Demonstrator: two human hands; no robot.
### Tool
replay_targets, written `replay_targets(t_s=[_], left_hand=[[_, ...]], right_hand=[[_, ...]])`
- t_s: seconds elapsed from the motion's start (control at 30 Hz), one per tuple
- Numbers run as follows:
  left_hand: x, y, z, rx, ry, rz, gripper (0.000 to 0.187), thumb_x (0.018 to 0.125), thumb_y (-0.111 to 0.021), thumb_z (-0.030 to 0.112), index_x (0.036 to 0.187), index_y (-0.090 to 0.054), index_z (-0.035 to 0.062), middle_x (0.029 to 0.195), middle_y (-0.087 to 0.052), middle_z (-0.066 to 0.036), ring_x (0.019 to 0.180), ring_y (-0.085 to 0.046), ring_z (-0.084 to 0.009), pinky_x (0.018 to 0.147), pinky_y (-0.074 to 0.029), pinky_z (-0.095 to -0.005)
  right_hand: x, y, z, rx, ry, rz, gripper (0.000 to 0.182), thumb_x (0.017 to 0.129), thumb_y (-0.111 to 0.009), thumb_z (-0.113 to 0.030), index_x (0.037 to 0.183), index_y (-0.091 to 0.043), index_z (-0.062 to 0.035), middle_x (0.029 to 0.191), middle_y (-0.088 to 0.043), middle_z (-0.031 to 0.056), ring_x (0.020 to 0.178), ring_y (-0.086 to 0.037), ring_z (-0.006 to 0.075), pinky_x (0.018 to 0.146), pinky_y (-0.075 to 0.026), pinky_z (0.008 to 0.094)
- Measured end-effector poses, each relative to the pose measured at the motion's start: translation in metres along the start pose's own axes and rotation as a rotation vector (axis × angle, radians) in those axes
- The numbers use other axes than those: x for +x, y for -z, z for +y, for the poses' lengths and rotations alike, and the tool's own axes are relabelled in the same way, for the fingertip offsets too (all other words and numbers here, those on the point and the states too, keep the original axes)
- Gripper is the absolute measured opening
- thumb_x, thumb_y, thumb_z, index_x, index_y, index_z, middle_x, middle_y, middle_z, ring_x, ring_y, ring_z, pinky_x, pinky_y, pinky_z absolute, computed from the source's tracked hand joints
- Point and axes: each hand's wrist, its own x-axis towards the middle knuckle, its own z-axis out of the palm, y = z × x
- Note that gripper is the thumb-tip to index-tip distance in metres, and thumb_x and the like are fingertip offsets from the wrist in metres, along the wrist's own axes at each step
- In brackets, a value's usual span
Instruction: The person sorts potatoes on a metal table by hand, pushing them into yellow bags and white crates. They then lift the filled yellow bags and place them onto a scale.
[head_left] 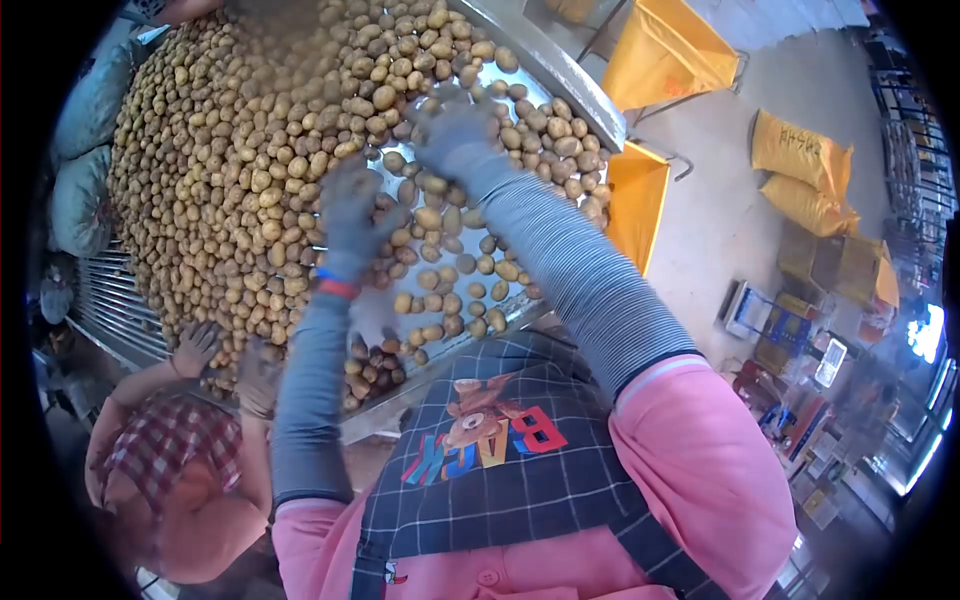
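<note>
My left hand [355, 215], in a grey glove with a blue and a red band at the wrist, rests over the edge of a large heap of potatoes [230, 150]. Its fingers are spread and the thumb points out to the right. Farther forward, my right hand [455, 130], gloved in grey too, reaches across potatoes on the metal table; its fingers look apart, though slightly blurred. I see nothing held in either hand. Loose potatoes [450, 300] lie scattered between and below my hands. A group of potatoes [565, 145] lies to the right of my right hand.
A raised metal rim [560, 60] bounds the table. Beyond it hang yellow bags [675, 55] on frames, and filled yellow sacks [800, 155] lie on the floor. At lower left, a co-worker [180, 470] has both hands at the heap. A dark potato pile [370, 375] sits near me.
</note>
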Motion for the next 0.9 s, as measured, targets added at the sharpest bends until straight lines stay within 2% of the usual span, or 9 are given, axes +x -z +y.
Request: replay_targets(t_s=[0.03, 0.1, 0.23, 0.37, 0.57, 0.63, 0.77, 0.87, 0.9], left_hand=[[-0.023, 0.020, -0.024, 0.252, 0.060, 0.087, 0.068, 0.079, -0.072, 0.038, 0.143, -0.053, 0.0242, 0.146, -0.044, -0.024, 0.136, -0.038, -0.0477, 0.116, -0.024, -0.0582], [-0.086, 0.051, -0.051, 0.523, -0.061, -0.332, 0.082, 0.079, -0.071, 0.055, 0.148, -0.044, 0.0223, 0.153, -0.035, -0.024, 0.143, -0.028, -0.0472, 0.118, -0.015, -0.0604], [-0.155, 0.057, 0.009, 0.218, -0.030, -0.791, 0.098, 0.075, -0.068, 0.069, 0.154, -0.033, 0.0237, 0.161, -0.014, -0.025, 0.148, -0.010, -0.0497, 0.119, -0.002, -0.0621], [-0.166, -0.012, 0.082, 0.098, -0.161, -0.575, 0.088, 0.079, -0.067, 0.062, 0.153, -0.034, 0.0294, 0.155, -0.028, -0.024, 0.146, -0.023, -0.0442, 0.116, -0.014, -0.0650], [-0.022, -0.090, 0.165, -0.111, -0.241, -0.358, 0.070, 0.077, -0.074, 0.051, 0.140, -0.053, 0.0282, 0.154, -0.031, -0.022, 0.144, -0.028, -0.0423, 0.118, -0.016, -0.0613], [0.024, -0.100, 0.169, -0.121, -0.299, -0.328, 0.063, 0.077, -0.074, 0.049, 0.134, -0.058, 0.0281, 0.152, -0.035, -0.019, 0.143, -0.029, -0.0422, 0.118, -0.017, -0.0617], [0.082, -0.084, 0.117, -0.182, -0.564, -0.138, 0.036, 0.078, -0.072, 0.039, 0.109, -0.070, 0.0206, 0.145, -0.048, -0.014, 0.137, -0.039, -0.0419, 0.114, -0.027, -0.0578], [0.074, -0.016, 0.019, -0.197, -0.140, -0.227, 0.045, 0.079, -0.076, 0.032, 0.122, -0.067, 0.0198, 0.122, -0.063, -0.012, 0.112, -0.057, -0.0355, 0.098, -0.042, -0.0470], [0.061, 0.009, -0.010, 0.048, -0.070, -0.080, 0.058, 0.080, -0.075, 0.034, 0.134, -0.059, 0.0210, 0.137, -0.054, -0.018, 0.127, -0.049, -0.0376, 0.107, -0.035, -0.0523]], right_hand=[[-0.009, -0.033, -0.028, -0.012, 0.050, 0.096, 0.067, 0.092, -0.047, -0.061, 0.148, -0.042, -0.0244, 0.157, -0.034, 0.0151, 0.146, -0.025, 0.0392, 0.112, -0.014, 0.0696], [-0.072, -0.009, -0.064, 0.064, 0.255, -0.083, 0.063, 0.095, -0.046, -0.057, 0.148, -0.041, -0.0234, 0.161, -0.027, 0.0137, 0.149, -0.018, 0.0388, 0.116, -0.013, 0.0647], [-0.163, -0.034, -0.043, -0.117, 0.782, -0.183, 0.057, 0.097, -0.047, -0.049, 0.149, -0.042, -0.0265, 0.161, -0.028, 0.0055, 0.151, -0.011, 0.0374, 0.120, -0.006, 0.0601], [-0.230, -0.040, 0.063, -0.035, 0.907, -0.139, 0.056, 0.094, -0.054, -0.045, 0.147, -0.045, -0.0300, 0.160, -0.031, -0.0024, 0.149, -0.022, 0.0325, 0.120, -0.010, 0.0609], [-0.190, 0.053, 0.163, -0.079, 0.515, -0.129, 0.054, 0.087, -0.061, -0.032, 0.139, -0.054, -0.0214, 0.144, -0.046, 0.0165, 0.132, -0.045, 0.0370, 0.114, -0.027, 0.0572], [-0.145, 0.043, 0.189, 0.266, 0.421, 0.141, 0.055, 0.090, -0.060, -0.032, 0.142, -0.050, -0.0173, 0.145, -0.043, 0.0220, 0.134, -0.043, 0.0401, 0.115, -0.027, 0.0543], [-0.042, 0.014, 0.162, 0.289, 0.003, 0.141, 0.060, 0.097, -0.047, -0.052, 0.150, -0.038, -0.0265, 0.158, -0.031, 0.0180, 0.143, -0.030, 0.0420, 0.117, -0.023, 0.0536], [0.000, 0.020, 0.070, -0.091, -0.134, 0.039, 0.066, 0.097, -0.035, -0.063, 0.154, -0.031, -0.0313, 0.162, -0.026, 0.0125, 0.145, -0.028, 0.0421, 0.117, -0.015, 0.0619], [0.001, 0.028, 0.042, -0.090, -0.141, -0.044, 0.068, 0.096, -0.033, -0.066, 0.155, -0.029, -0.0320, 0.163, -0.024, 0.0102, 0.146, -0.027, 0.0416, 0.117, -0.013, 0.0638]])
